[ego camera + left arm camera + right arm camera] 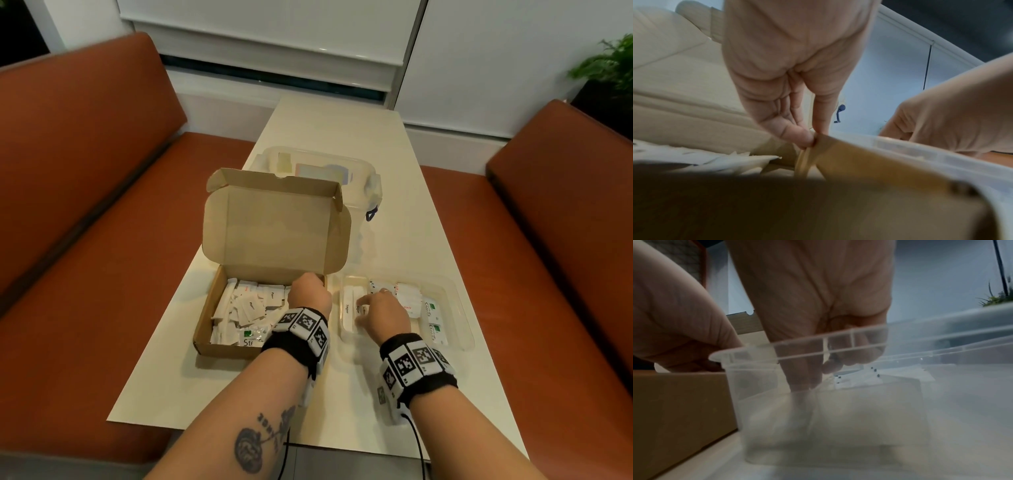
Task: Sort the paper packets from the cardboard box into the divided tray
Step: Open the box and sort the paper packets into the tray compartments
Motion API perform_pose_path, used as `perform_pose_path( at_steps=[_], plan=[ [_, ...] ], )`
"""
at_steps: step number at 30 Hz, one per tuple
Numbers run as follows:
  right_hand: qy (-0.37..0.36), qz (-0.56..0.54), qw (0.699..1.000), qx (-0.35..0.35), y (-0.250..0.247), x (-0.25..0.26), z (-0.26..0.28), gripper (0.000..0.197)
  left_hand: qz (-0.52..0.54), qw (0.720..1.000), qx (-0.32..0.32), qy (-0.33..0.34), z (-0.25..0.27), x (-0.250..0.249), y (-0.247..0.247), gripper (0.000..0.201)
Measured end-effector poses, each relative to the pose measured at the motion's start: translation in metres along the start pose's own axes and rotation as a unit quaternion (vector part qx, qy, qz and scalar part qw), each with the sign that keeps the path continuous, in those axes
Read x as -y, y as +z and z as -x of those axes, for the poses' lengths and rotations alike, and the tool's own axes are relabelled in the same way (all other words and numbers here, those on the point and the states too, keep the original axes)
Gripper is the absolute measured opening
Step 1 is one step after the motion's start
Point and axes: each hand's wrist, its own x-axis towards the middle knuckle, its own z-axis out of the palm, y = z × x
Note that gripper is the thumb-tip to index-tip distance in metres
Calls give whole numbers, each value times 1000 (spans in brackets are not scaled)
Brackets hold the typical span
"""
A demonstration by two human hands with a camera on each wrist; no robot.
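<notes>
The left hand (pixel 310 291) pinches the right wall of the open brown corrugated cardboard box (pixel 219 298), thumb and fingertips closed on its thin edge; crumpled white paper packets (pixel 248 308) lie heaped inside; the right hand (pixel 382 313) reaches into the clear, glossy plastic divided tray (pixel 455 308) just beside the box, fingers curled round a slim white sugar stick (pixel 363 308) in the left compartment; all rest on a smooth cream table (pixel 342 137).

We see our left hand (pixel 793 68) pinching the cardboard box (pixel 869 170) rim between thumb and finger, white paper packets (pixel 731 160) lying inside, our right hand (pixel 953 113) beyond the clear tray (pixel 920 151).
</notes>
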Motion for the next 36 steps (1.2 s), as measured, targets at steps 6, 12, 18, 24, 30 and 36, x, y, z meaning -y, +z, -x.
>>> perform_pose_path(
  at_steps=[6,12,18,24,30,36],
  plan=[
    [-37,-93,991,-87,-3,23,11,23,16,1000,18,3,3,0,-7,19],
    [-176,-58,982,-30,11,65,28,22,24,1000,-16,6,-8,18,-44,33],
    [-174,18,985,-11,46,80,29,27,-100,993,-55,-9,-20,58,-80,25],
    [-170,120,977,-40,61,84,33,21,-151,986,-32,-61,-24,79,-69,49],
    [-172,128,976,-36,61,84,33,22,-216,973,-27,-80,-34,77,-65,75],
    [-176,132,974,-42,62,83,34,21,-197,978,-8,-71,-39,82,-62,45]
  ],
)
